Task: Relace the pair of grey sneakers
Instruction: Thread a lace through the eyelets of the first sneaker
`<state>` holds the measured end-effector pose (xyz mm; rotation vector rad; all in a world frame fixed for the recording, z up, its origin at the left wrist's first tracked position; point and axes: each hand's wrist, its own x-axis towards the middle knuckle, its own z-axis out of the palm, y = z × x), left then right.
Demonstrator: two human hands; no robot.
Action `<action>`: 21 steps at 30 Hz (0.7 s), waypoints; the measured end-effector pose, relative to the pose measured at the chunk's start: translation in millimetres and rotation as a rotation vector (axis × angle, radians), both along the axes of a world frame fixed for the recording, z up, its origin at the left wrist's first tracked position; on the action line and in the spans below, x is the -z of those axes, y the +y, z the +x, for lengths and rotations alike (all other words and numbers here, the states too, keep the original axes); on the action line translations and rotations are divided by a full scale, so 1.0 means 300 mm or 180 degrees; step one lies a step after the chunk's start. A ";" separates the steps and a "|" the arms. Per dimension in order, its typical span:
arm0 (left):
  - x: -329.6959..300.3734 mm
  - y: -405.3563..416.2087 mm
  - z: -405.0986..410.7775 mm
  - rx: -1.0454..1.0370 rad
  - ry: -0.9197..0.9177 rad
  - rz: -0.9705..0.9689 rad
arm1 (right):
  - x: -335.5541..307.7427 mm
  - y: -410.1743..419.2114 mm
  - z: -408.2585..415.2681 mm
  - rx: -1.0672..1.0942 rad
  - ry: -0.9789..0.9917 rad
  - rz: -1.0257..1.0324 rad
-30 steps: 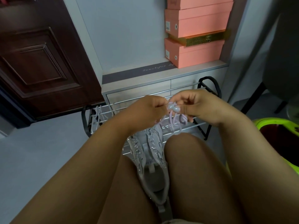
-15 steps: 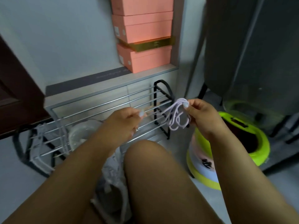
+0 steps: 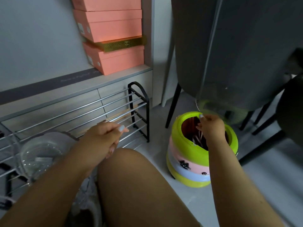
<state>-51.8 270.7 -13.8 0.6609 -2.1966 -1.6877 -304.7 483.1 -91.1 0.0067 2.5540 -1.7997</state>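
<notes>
Head view: right hand over the mouth of the green bin, fingers pinched on pale laces hanging down inside the opening. Left hand just above the knee, in front of the wire shoe rack; fingers loosely curled, thumb out, holding nothing visible. Grey sneaker low between the legs, mostly hidden by the left forearm; second sneaker not discernible. Clear plastic piece on the rack at left. Pink shoeboxes stacked on the ledge behind the rack. Bin on the floor, striped pink, blue and green, beside dark chair legs.
</notes>
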 end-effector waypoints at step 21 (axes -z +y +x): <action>-0.063 -0.176 0.466 -0.1593 0.0053 -0.0551 | -0.316 -0.564 0.716 -0.3770 0.0499 0.0208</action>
